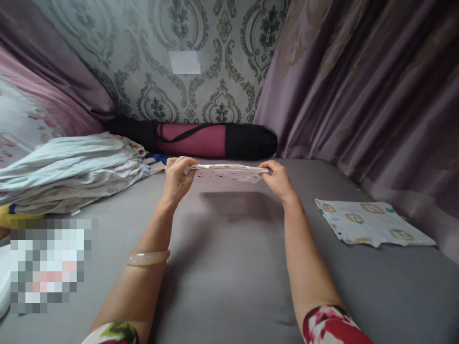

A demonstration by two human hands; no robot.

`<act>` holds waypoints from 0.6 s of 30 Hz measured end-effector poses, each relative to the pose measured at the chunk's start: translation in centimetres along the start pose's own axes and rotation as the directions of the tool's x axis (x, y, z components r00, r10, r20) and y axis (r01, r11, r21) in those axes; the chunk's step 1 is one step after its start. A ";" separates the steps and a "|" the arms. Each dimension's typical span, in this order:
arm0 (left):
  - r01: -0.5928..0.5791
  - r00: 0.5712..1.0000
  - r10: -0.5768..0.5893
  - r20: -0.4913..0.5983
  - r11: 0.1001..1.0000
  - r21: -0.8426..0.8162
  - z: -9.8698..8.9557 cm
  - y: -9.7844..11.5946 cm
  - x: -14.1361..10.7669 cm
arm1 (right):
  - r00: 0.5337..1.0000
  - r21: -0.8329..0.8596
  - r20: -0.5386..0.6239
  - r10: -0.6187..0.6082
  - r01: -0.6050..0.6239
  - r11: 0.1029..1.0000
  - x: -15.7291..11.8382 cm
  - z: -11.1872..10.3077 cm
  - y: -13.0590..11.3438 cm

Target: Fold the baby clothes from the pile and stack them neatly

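Observation:
A folded white cloth (229,168) with small dark specks is stretched between my two hands, held level above the grey sheet (229,267). My left hand (179,176) pinches its left end, fingers closed. At the opposite end, the thumb and fingers of my right hand (278,177) are closed on the cloth. The cloth is seen nearly edge-on, so most of its face is hidden. It casts a shadow on the sheet below it.
A heap of pale clothes (82,165) lies on the left. To the right rests a folded patterned cloth (373,222). A long black and maroon bag (193,139) lies along the wallpapered wall. Purple curtains (351,86) hang on the right. Something blurred out (50,265) is at lower left.

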State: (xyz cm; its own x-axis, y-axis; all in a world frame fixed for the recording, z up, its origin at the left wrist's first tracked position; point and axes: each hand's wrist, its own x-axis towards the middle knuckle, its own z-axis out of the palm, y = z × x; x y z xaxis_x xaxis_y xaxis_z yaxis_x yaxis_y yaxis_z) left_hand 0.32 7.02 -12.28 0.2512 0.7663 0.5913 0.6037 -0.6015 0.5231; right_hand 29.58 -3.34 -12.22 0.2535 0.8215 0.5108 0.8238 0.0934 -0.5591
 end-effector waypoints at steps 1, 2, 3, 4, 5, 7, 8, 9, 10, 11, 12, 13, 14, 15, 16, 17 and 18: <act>-0.011 0.998 0.007 0.069 0.998 0.057 0.0 -0.2 -0.1 | 0.999 -0.036 0.045 -0.014 0.015 0.999 -0.1 0.0 0.1; -0.027 0.986 0.010 0.168 0.994 0.101 -0.1 -0.5 -0.2 | 0.992 -0.060 0.123 -0.012 0.019 0.998 -0.2 -0.1 0.2; -0.051 0.960 0.012 0.281 0.990 0.132 -0.2 -0.8 -0.4 | 0.975 -0.072 0.223 0.005 0.012 0.997 -0.4 -0.1 0.2; -0.082 0.920 0.017 0.392 0.986 0.147 -0.3 -1.2 -0.5 | 0.945 -0.075 0.326 0.031 -0.007 0.997 -0.5 -0.2 0.3; -0.113 0.871 0.025 0.491 0.982 0.151 -0.4 -1.5 -0.6 | 0.906 -0.075 0.419 0.062 -0.033 0.997 -0.7 -0.2 0.4; -0.160 0.775 0.028 0.631 0.975 0.153 -0.5 -1.8 -0.8 | 0.826 -0.083 0.551 0.119 -0.087 0.993 -0.9 -0.2 0.4; -0.174 0.740 0.023 0.672 0.972 0.159 -0.6 -1.8 -0.9 | 0.793 -0.095 0.592 0.146 -0.111 0.989 -1.0 -0.3 0.3; -0.182 0.714 0.010 0.700 0.968 0.172 -0.6 -1.8 -1.0 | 0.764 -0.111 0.622 0.170 -0.129 0.985 -1.0 -0.3 0.3; -0.184 0.694 -0.006 0.720 0.965 0.186 -0.6 -1.6 -1.1 | 0.737 -0.128 0.648 0.190 -0.141 0.982 -1.1 -0.3 0.2; -0.182 0.677 -0.024 0.735 0.963 0.199 -0.7 -1.4 -1.2 | 0.712 -0.142 0.672 0.205 -0.148 0.979 -1.1 -0.4 0.1; -0.179 0.661 -0.038 0.750 0.962 0.206 -0.7 -1.2 -1.2 | 0.688 -0.153 0.693 0.215 -0.150 0.977 -1.1 -0.4 0.1; -0.174 0.644 -0.046 0.763 0.963 0.205 -0.8 -1.1 -1.2 | 0.665 -0.163 0.713 0.222 -0.151 0.975 -1.1 -0.5 0.1; -0.168 0.627 -0.055 0.777 0.965 0.203 -0.9 -1.0 -1.3 | 0.643 -0.171 0.732 0.226 -0.149 0.974 -1.1 -0.6 0.1; -0.161 0.610 -0.062 0.790 0.966 0.200 -1.0 -1.0 -1.3 | 0.620 -0.175 0.751 0.229 -0.147 0.973 -1.2 -0.7 0.1; -0.154 0.596 -0.069 0.800 0.968 0.199 -1.0 -1.1 -1.3 | 0.597 -0.175 0.769 0.229 -0.149 0.973 -1.2 -0.9 0.2; -0.149 0.582 -0.077 0.810 0.969 0.199 -1.1 -1.2 -1.2 | 0.581 -0.164 0.783 0.223 -0.153 0.975 -1.2 -1.0 0.3; -0.146 0.572 -0.081 0.816 0.969 0.198 -1.2 -1.4 -1.2 | 0.577 -0.142 0.790 0.209 -0.160 0.977 -1.3 -1.2 0.4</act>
State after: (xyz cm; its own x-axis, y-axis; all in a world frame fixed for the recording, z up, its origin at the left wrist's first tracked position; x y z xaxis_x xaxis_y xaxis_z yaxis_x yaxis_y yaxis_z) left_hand -1.73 6.69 -13.01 0.7126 0.6710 -0.2048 0.6983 -0.6501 0.2996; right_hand 30.17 -5.03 -12.32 -0.0822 0.9376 -0.3379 0.8363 -0.1195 -0.5351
